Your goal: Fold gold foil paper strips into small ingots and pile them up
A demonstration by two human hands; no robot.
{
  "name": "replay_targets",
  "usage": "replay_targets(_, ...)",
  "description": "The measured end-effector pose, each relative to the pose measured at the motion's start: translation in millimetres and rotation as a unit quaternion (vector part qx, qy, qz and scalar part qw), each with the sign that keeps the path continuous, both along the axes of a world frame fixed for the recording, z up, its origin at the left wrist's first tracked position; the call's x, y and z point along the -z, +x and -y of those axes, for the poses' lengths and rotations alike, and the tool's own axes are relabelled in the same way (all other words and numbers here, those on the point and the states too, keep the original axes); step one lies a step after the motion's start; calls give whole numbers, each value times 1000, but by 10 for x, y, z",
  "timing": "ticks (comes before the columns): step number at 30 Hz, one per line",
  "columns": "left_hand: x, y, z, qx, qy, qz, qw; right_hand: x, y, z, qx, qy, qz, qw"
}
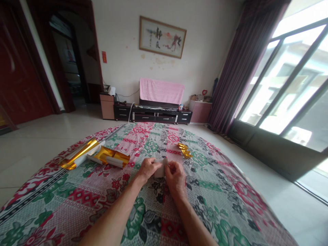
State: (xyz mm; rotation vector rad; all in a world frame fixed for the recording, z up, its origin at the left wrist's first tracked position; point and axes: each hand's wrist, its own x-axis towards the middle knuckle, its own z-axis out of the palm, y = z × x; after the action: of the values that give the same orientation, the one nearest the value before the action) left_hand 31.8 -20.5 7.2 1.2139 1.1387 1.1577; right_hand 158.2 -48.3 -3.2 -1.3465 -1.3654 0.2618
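Note:
A small whitish sheet of paper [159,172] is held between my two hands above the patterned cloth [107,191]. My left hand [148,169] pinches its left upper side with thumb and fingers. On the right side, my right hand [176,174] has its fingers curled and closed on the paper's edge. Folded gold foil pieces [185,150] lie on the cloth beyond my right hand. Over to the left are a long gold foil roll [85,150] and a gold and white foil stack [112,158] with curled edges.
The cloth covers a broad surface with a rounded far edge. Beyond it stand a low black cabinet [155,114] and a screen under a pink towel [162,90]. A purple curtain [239,65] and large windows are at the right, a red door [23,68] at the left.

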Motion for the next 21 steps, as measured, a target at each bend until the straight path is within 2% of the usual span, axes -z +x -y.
replay_targets(3,-14,2,9,1,5,2,1000,-24,-13,17,-17,8,38,999)
replay_targets(6,-19,0,16,7,8,4,1000,-65,-22,49,-45,-4,24,999)
replay_targets(14,-21,-12,25,22,30,-6,999,-76,17,61,-112,-50,-73,990)
replay_targets(21,14,-35,-12,40,34,-24,998,49,18,-38,-191,-87,-199,957)
